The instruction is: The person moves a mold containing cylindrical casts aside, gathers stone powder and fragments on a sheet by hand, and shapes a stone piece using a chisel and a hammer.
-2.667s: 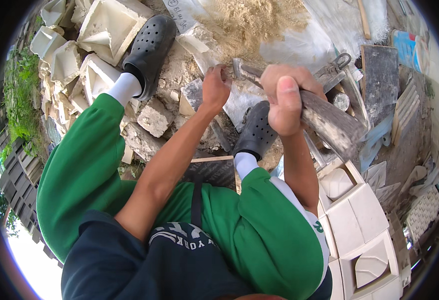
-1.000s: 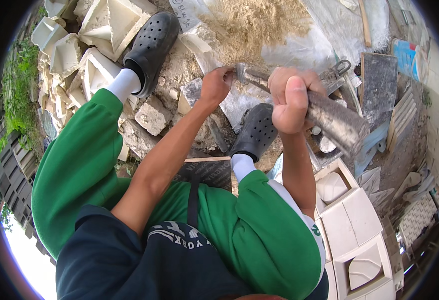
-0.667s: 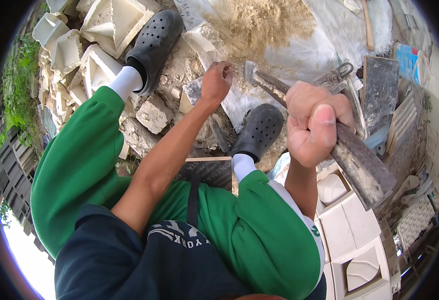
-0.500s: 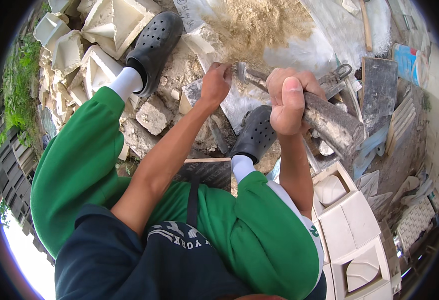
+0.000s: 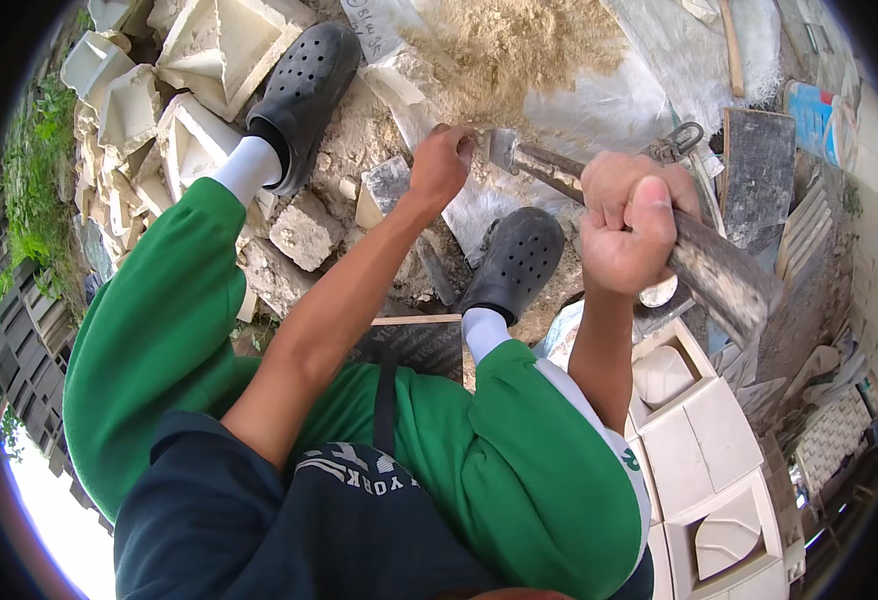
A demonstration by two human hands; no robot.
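My right hand (image 5: 634,220) is wrapped round the thick, worn wooden handle of a hammer (image 5: 724,280). The handle slants from lower right to upper left, and its small metal head (image 5: 502,148) is close beside my left hand. My left hand (image 5: 443,165) is closed, its fingers curled in a pinch over the rubble; whatever they hold is hidden. Below it lies a broken block (image 5: 383,188) with a grey, stained face. A dusty white sheet (image 5: 581,112) spreads beyond both hands, bearing a heap of sandy powder (image 5: 524,45).
My feet wear dark perforated clogs (image 5: 515,262) amid rubble. Broken pale cast pieces (image 5: 221,50) pile up at the far left. Cream hollow blocks (image 5: 699,440) stand at the near right. A dark board (image 5: 759,165) and a blue-and-white container (image 5: 817,122) are at the right.
My right hand has moved right and slightly nearer with the hammer, whose metal head has shifted a little to the right. My left hand has shifted slightly right.
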